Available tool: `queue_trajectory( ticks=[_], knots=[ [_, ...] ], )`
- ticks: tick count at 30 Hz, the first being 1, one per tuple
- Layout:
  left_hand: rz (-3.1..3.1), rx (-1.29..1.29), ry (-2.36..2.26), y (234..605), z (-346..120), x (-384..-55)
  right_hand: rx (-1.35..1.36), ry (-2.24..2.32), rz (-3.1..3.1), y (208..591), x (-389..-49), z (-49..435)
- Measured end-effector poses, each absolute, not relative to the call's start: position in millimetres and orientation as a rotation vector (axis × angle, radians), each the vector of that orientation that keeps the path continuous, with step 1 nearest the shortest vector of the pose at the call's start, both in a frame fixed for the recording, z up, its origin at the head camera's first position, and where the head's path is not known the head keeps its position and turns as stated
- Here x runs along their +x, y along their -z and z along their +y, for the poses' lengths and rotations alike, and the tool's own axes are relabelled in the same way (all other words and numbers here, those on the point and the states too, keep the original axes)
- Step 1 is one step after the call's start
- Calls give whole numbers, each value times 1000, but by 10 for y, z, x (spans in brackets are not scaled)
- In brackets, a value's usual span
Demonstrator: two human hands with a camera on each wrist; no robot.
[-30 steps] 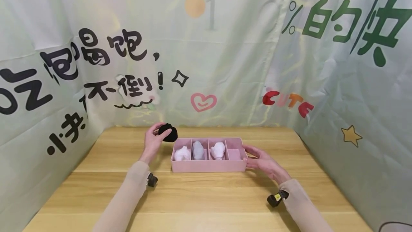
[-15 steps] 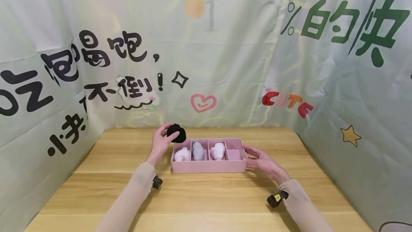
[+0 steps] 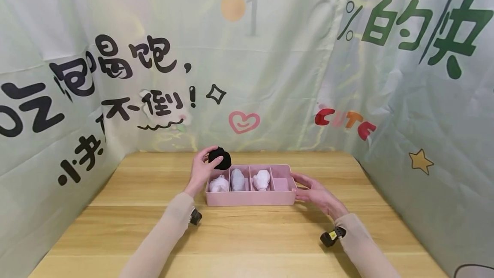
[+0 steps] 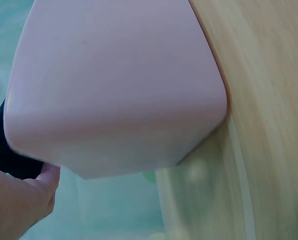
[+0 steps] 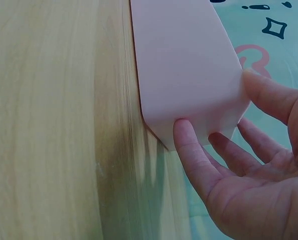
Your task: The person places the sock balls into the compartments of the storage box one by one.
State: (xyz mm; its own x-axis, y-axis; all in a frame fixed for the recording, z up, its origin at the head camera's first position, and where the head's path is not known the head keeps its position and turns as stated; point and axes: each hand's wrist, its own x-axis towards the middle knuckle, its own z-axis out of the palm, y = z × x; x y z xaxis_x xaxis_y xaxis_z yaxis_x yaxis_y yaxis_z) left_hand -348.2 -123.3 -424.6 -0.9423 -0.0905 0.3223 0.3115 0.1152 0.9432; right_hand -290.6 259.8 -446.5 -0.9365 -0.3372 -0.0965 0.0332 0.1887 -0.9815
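Observation:
A black balled-up sock point(image 3: 220, 158) is held between the thumb and fingers of my left hand point(image 3: 201, 168), above the back left corner of a pink box point(image 3: 251, 199). The left wrist view shows the box's end large, with the black sock point(image 4: 13, 159) partly hidden behind it. From left to right, the box's compartments hold a white bundle point(image 3: 218, 183), a grey bundle point(image 3: 237, 179) and another white bundle point(image 3: 261, 179); the rightmost has nothing in it. My right hand point(image 3: 318, 195) touches the box's right end with spread fingers, as the right wrist view point(image 5: 254, 165) confirms.
The box stands on a wooden table point(image 3: 247, 239). A printed cloth point(image 3: 270, 76) encloses the table at the back and on both sides. A small black device point(image 3: 195, 216) is on the left wrist, and another point(image 3: 332, 237) is on the right.
My left hand has carried the black sock rightward, from beside the box to over its back left corner. My right hand and the box stay put.

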Motion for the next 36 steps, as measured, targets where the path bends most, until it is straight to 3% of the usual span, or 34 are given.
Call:
queue_trajectory(
  ticks=[36],
  knots=[
    [-2128, -417, 2052, 4301, -796, -3415, -260, 1821, 2164, 4493, -2926, 2601]
  ],
)
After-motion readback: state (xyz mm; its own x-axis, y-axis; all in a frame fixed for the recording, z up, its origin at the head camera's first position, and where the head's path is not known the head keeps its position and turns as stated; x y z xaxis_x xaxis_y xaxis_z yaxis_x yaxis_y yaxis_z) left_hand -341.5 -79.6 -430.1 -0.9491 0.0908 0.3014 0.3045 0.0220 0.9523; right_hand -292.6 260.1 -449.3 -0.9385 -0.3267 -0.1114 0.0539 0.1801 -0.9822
